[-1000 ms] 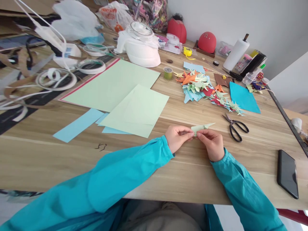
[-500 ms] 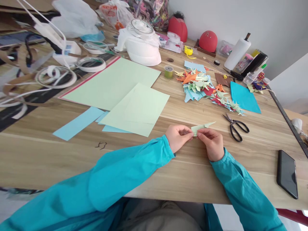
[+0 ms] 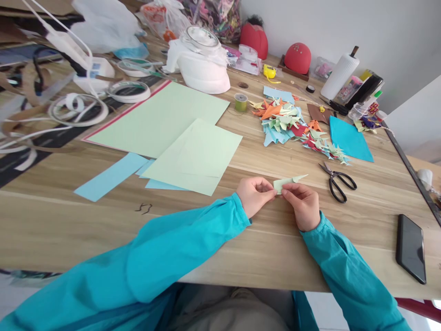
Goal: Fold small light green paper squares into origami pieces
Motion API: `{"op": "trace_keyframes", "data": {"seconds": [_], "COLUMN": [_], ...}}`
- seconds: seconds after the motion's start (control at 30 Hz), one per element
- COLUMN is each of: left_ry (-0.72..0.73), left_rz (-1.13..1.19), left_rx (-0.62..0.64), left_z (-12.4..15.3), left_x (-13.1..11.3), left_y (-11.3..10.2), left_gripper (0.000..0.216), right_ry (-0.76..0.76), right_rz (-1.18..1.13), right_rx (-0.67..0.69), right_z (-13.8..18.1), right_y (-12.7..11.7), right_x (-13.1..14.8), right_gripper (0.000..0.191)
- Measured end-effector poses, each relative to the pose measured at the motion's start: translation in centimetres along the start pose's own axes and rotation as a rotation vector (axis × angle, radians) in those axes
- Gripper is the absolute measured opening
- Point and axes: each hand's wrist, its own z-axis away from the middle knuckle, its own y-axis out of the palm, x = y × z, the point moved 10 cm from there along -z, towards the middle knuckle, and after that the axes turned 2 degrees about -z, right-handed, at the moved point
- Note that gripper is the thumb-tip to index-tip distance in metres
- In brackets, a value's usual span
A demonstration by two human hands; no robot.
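A small folded piece of pale green paper (image 3: pixel 285 183) is pinched between both hands just above the wooden table (image 3: pixel 241 239). My left hand (image 3: pixel 254 195) grips its left end with fingers curled. My right hand (image 3: pixel 303 204) pinches it from the right and below. A pointed tip of the paper sticks out to the right. Both arms wear teal sleeves.
Black scissors (image 3: pixel 337 181) lie right of the hands, a black phone (image 3: pixel 409 248) nearer the right edge. Pale green sheets (image 3: pixel 193 154) and light blue strips (image 3: pixel 110 177) lie to the left. A heap of folded coloured paper shapes (image 3: pixel 289 126) and a teal sheet (image 3: pixel 349 138) sit behind.
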Motion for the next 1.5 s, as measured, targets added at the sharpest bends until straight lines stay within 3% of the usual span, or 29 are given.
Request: {"op": "trace_keyframes", "data": {"seconds": [0.27,0.5,0.97,1.5], "left_ry": [-0.022,-0.038,0.043,0.056], "left_rz": [0.117,0.196,0.082,0.107], "left_rx": [0.013,0.048,0.056,0.090], "left_z": [-0.1,0.0,-0.2,0.1], "left_x": [0.0,-0.1,-0.3,-0.6], "left_y": [0.1,0.3,0.4,0.8], "left_gripper": [0.025,0.015,0.037,0.030], "right_ry": [0.010,0.021,0.037,-0.017], "right_rz": [-0.009,-0.011,-0.028,0.014], "right_rx": [-0.003,-0.031,0.056,0.092], "right_z": [0.0,-0.1,0.0,-0.1], "right_y": [0.0,-0.3,0.6,0.7], "right_x": [0.1,0.1,0.1,0.5], "right_gripper": [0.020,0.021,0.019,0.019]}}
